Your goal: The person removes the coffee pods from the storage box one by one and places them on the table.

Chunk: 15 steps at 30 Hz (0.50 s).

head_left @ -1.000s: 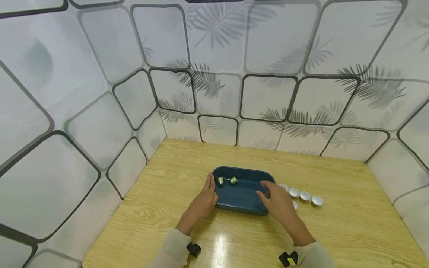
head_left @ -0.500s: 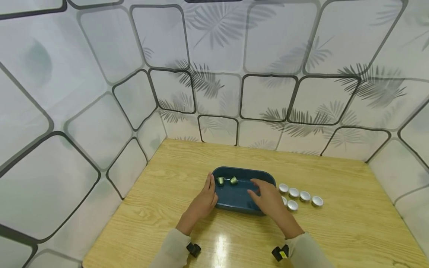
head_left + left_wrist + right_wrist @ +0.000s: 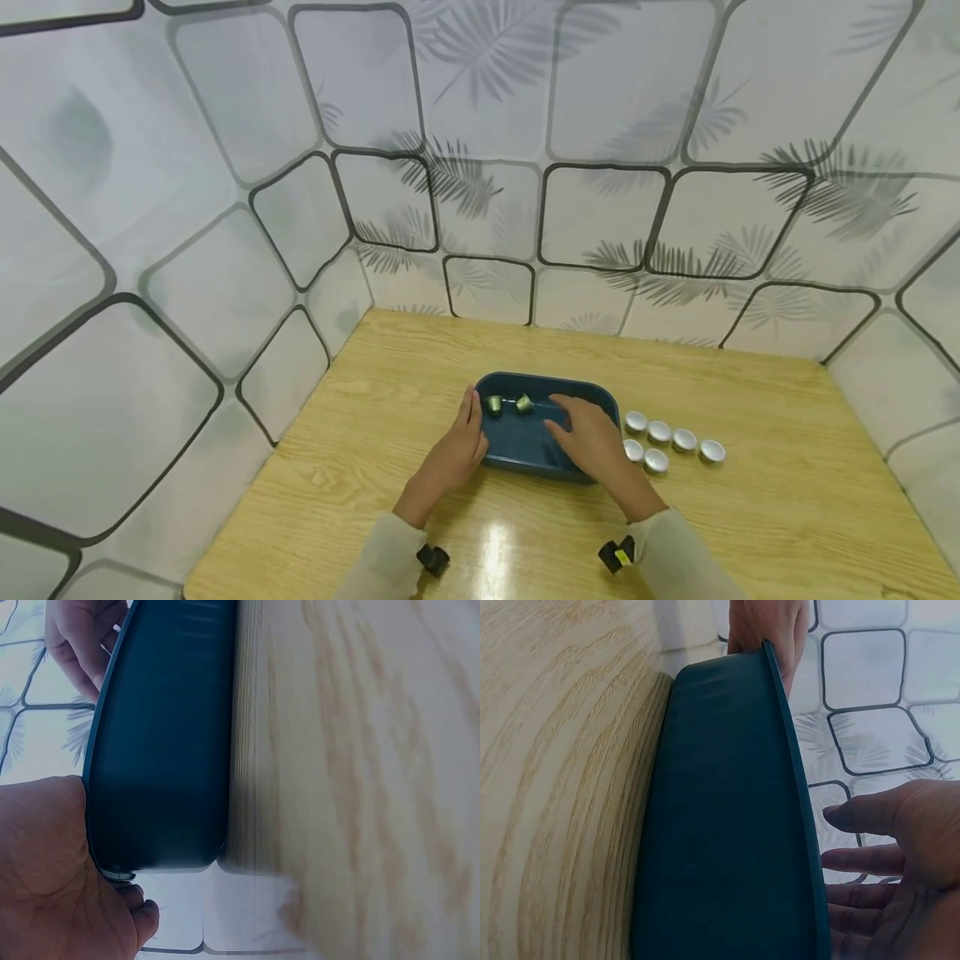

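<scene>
A dark blue rectangular tray (image 3: 517, 437) sits on the table with two small green coffee capsules (image 3: 493, 406) lying near its left end. My left hand (image 3: 456, 450) rests against the tray's left end, fingers straight along the rim. My right hand (image 3: 592, 442) hovers above the right part of the tray, thumb and fingers spread apart. In the right wrist view, nothing shows between the fingers of the right hand (image 3: 892, 862), and the tray wall (image 3: 720, 810) hides part of them. Right of the tray stand several capsules with white tops (image 3: 660, 432), in two rows.
The light wooden table (image 3: 360, 417) reaches back to a patterned wall covering (image 3: 585, 217). More of the same covering (image 3: 202, 292) closes off the left side. Both wrists carry small black devices (image 3: 433, 559) at the sleeve cuffs.
My right hand has moved left over the tray, uncovering the capsules at its right. The left hand, tray and green capsules have stayed in place.
</scene>
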{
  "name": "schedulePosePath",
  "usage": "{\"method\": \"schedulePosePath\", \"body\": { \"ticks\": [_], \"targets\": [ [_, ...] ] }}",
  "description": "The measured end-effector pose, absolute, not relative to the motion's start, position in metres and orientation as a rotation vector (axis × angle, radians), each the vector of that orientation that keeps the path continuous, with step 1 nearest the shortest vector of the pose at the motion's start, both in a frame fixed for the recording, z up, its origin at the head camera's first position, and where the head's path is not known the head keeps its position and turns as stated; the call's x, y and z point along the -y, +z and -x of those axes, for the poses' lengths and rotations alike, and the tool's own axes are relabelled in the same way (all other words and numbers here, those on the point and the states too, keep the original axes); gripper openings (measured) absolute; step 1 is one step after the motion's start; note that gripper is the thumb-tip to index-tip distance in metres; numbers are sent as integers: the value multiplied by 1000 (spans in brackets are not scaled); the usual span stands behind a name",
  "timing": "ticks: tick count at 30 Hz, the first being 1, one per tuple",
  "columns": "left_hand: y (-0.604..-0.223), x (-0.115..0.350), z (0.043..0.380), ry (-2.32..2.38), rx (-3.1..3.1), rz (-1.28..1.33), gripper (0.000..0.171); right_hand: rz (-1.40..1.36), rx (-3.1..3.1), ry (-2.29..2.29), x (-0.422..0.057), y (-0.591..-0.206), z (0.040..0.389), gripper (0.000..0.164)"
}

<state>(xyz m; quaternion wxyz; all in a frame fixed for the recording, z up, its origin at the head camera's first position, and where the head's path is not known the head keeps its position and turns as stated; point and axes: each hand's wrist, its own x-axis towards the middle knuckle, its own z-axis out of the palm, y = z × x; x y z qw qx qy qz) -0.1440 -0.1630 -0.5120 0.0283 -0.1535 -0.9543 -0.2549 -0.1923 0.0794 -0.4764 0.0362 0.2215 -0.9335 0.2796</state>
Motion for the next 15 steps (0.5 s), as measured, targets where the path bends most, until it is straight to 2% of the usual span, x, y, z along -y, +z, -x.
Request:
{"method": "schedulePosePath", "body": {
  "ticks": [15],
  "targets": [
    [-513,163,145,-809,2932,487,62,-701,2916,838,-65,-476,202,51]
  ]
}}
